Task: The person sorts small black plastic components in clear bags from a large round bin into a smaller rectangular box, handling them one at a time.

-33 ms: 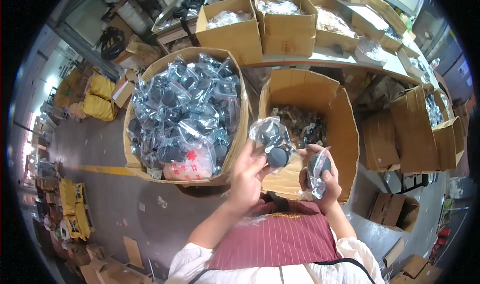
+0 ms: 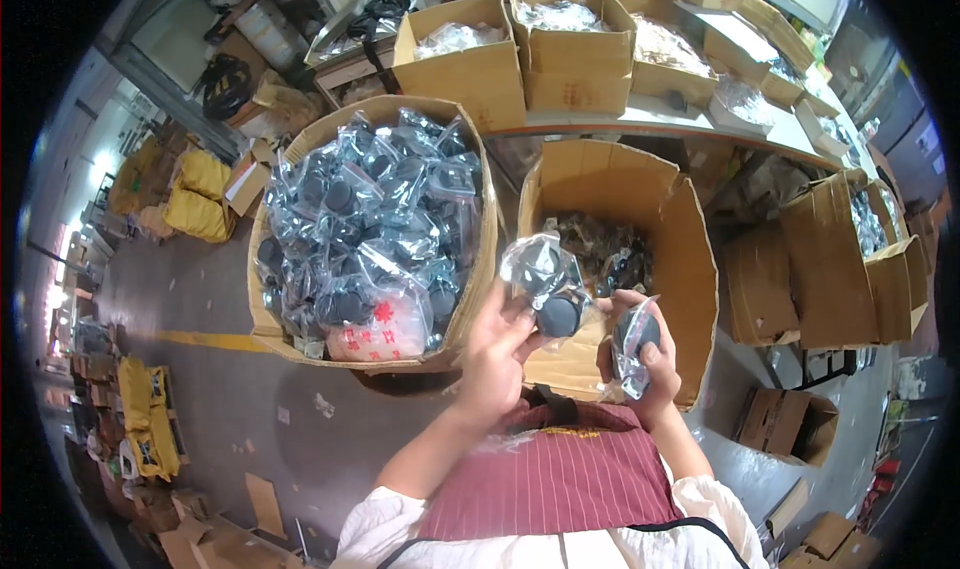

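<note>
My left hand (image 2: 495, 344) is closed on a clear plastic bag (image 2: 548, 287) with round black parts inside. A second clear bag with a round black part (image 2: 636, 344) is gripped in my right hand (image 2: 658, 369), its thumb pressed on the part. Both hands are over the near edge of a deep cardboard box (image 2: 675, 239), where similar bagged dark pieces (image 2: 615, 254) lie at the bottom. To the left, a wide carton (image 2: 490, 239) is heaped with bagged black round parts (image 2: 370, 209). A white bag with red marks (image 2: 380, 334) lies at its near side.
Behind, a table (image 2: 690, 119) carries several open boxes (image 2: 575, 69) of bagged items. More cartons (image 2: 830, 259) stand at the right, with an open empty-looking box (image 2: 790, 424) on the floor. Yellow sacks (image 2: 200, 199) and a yellow floor line (image 2: 205, 340) are at the left.
</note>
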The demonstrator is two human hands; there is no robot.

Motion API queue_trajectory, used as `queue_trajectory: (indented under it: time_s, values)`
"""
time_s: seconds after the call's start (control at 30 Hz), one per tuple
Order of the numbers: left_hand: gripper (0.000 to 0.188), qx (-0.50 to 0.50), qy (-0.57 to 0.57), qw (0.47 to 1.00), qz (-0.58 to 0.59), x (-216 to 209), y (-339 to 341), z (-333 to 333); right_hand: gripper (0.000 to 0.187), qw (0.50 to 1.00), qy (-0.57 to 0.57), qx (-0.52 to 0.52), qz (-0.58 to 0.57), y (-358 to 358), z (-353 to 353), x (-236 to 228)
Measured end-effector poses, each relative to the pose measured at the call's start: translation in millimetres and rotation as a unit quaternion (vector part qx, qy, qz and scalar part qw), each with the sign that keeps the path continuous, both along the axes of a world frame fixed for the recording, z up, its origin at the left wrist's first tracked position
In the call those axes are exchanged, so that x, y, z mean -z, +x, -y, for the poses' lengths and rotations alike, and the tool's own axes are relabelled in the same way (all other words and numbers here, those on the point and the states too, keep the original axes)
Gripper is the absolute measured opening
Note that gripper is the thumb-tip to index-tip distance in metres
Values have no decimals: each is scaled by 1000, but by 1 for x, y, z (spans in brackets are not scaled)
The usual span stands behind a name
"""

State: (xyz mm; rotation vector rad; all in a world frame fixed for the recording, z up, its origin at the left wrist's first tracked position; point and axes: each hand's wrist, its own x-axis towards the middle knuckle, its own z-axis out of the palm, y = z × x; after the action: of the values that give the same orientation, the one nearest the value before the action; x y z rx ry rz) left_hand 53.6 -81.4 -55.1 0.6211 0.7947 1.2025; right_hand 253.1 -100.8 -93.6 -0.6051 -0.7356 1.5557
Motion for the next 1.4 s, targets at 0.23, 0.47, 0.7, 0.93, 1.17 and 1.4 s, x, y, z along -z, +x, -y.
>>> queue_trajectory:
  time_s: [0.23,0.47,0.7,0.93,1.17,1.4]
  values:
    - [50,7,31,999,7,4,7,4,85,998,-27,-34,53,-8,6,5]
    - [47,55,31,998,-25,13,7,2,85,996,-69,-42,24,-17,1,1]
    - [45,41,92,991,-92,12,-9,-5,82,991,-53,-91,82,-26,-11,-8]
    - [39,1,53,997,54,-7,-41,-9,89,968,36,-165,187,-43,-35,-48]
    - [34,-147,76,912,376,-15,-140,-54,81,967,15,-253,38,-56,-72,-74]
    - [42,-81,72,986,126,-28,-117,-31,98,970,32,-233,58,-62,-89,-72]
